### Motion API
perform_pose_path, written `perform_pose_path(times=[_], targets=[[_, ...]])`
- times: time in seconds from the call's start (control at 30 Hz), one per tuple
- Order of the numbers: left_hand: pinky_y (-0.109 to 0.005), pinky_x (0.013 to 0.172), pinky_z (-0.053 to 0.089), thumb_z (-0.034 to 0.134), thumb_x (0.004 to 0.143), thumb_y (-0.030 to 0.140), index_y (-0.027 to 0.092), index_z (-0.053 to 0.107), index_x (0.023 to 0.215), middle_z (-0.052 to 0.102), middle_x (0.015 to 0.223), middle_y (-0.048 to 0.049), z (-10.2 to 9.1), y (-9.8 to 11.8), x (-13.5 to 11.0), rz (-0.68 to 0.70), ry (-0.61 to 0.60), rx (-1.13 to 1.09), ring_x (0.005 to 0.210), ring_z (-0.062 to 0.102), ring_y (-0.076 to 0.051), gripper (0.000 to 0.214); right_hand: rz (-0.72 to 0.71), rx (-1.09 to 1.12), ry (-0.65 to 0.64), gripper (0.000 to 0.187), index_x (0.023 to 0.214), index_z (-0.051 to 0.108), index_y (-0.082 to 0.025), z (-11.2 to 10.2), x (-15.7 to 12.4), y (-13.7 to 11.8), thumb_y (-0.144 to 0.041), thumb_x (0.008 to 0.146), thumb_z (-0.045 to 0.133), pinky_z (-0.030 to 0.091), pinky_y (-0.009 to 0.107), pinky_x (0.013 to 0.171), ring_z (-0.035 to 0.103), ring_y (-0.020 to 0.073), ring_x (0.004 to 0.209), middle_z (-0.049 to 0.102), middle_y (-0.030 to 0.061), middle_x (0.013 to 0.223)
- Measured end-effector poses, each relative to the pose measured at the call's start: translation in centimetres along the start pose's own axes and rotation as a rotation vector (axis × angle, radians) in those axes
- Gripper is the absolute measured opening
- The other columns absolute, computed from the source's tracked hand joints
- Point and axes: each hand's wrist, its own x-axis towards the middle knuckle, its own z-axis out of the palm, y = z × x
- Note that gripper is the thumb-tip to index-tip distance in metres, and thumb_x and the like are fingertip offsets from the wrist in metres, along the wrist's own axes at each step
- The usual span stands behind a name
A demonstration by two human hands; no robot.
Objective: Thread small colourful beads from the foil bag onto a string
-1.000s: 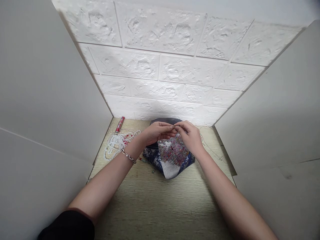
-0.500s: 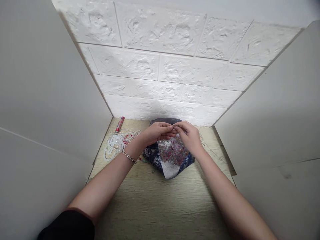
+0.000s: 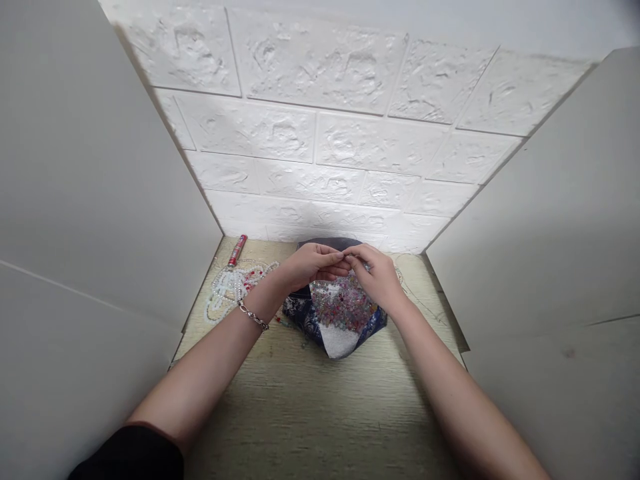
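Observation:
My left hand [image 3: 310, 265] and my right hand [image 3: 376, 274] meet fingertip to fingertip above a pile of small coloured beads [image 3: 343, 308]. Both are pinched shut on something too small to make out. The beads lie on a white sheet over a dark blue patterned cloth [image 3: 300, 319] at the back of the wooden table [image 3: 320, 407]. A silver bracelet [image 3: 253, 315] circles my left wrist.
Strands of clear and red beads [image 3: 231, 287] lie to the left, with a small red tube [image 3: 237, 249] behind them. Thin thread [image 3: 417, 293] trails to the right. White boards wall both sides, and a white brick wall [image 3: 325, 133] stands behind.
The hands stay pinched together over the beads; the whole view has shifted slightly left and down.

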Motion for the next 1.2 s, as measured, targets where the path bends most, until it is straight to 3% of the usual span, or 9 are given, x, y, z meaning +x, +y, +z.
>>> perform_pose_path(times=[0.27, 0.5, 0.73, 0.87, 0.97, 1.1, 1.2], targets=[[-0.017, 0.051, 0.041, 0.063, 0.06, 0.035, 0.012, 0.062, 0.073, 0.064, 0.069, -0.0051, 0.1, 0.1, -0.1, -0.018, 0.013, 0.031, 0.062, 0.059, -0.009, 0.026, 0.021, -0.04, 0.016, 0.009, 0.074, 0.058, -0.021, -0.5, 0.1, -0.2, -0.023, 0.073, 0.049, 0.04, 0.024, 0.063, 0.053, 0.012, 0.069, 0.058, 0.0001, 0.072], [-0.018, 0.051, 0.039, 0.061, 0.06, 0.038, 0.013, 0.062, 0.076, 0.064, 0.073, -0.0058, 0.2, -0.1, -0.1, 0.004, 0.018, 0.048, 0.063, 0.058, -0.009, 0.03, 0.011, -0.068, -0.042, 0.012, 0.076, 0.056, -0.02, -0.7, 0.3, -0.2, -0.019, 0.075, 0.044, 0.038, 0.024, 0.064, 0.051, 0.012, 0.071, 0.057, 0.0007, 0.074], [-0.016, 0.036, 0.022, 0.056, 0.063, 0.044, 0.015, 0.058, 0.082, 0.06, 0.091, -0.007, 0.7, 0.2, -0.5, 0.024, 0.009, 0.099, 0.06, 0.055, -0.008, 0.035, 0.043, -0.074, -0.051, 0.011, 0.075, 0.051, -0.019, -1.0, 0.3, -0.8, -0.023, 0.077, 0.041, 0.036, 0.022, 0.061, 0.048, 0.0106, 0.067, 0.054, -0.0006, 0.07], [-0.015, 0.033, 0.014, 0.056, 0.064, 0.04, 0.013, 0.055, 0.074, 0.056, 0.074, -0.0023, 0.9, 0.3, -0.6, 0.024, 0.004, 0.117, 0.048, 0.045, -0.002, 0.029, 0.06, -0.048, -0.039, 0.012, 0.074, 0.05, -0.019, -0.9, 0.2, -0.6, -0.025, 0.078, 0.04, 0.035, 0.022, 0.061, 0.047, 0.0109, 0.067, 0.053, -0.0003, 0.07], [-0.016, 0.032, 0.009, 0.057, 0.065, 0.034, 0.013, 0.051, 0.065, 0.042, 0.055, 0.0039, 0.7, 0.3, -0.5, 0.03, -0.036, 0.1, 0.039, 0.031, 0.0, 0.022, 0.081, -0.044, -0.03, 0.019, 0.069, 0.048, -0.018, -0.8, 0.2, -0.3, -0.03, 0.079, 0.038, 0.033, 0.023, 0.058, 0.046, 0.0106, 0.063, 0.051, -0.0003, 0.065], [-0.016, 0.032, 0.006, 0.057, 0.066, 0.032, 0.014, 0.048, 0.066, 0.028, 0.05, 0.0071, 0.6, 0.2, -0.4, 0.032, -0.017, 0.063, 0.036, 0.019, 0.001, 0.02, 0.124, -0.022, 0.004, 0.032, 0.057, 0.04, -0.017, -0.7, 0.0, 0.1, -0.036, 0.082, 0.03, 0.03, 0.023, 0.054, 0.04, 0.0098, 0.056, 0.041, -0.0012, 0.056], [-0.016, 0.033, 0.006, 0.057, 0.065, 0.033, 0.015, 0.048, 0.066, 0.025, 0.05, 0.0075, 0.8, 0.2, -0.4, 0.038, 0.016, 0.067, 0.036, 0.017, 0.0, 0.02, 0.161, 0.112, -0.007, 0.026, 0.065, 0.043, -0.017, -0.6, 0.1, 0.4, -0.035, 0.081, 0.033, 0.032, 0.023, 0.055, 0.04, 0.0095, 0.058, 0.043, -0.0014, 0.061]])
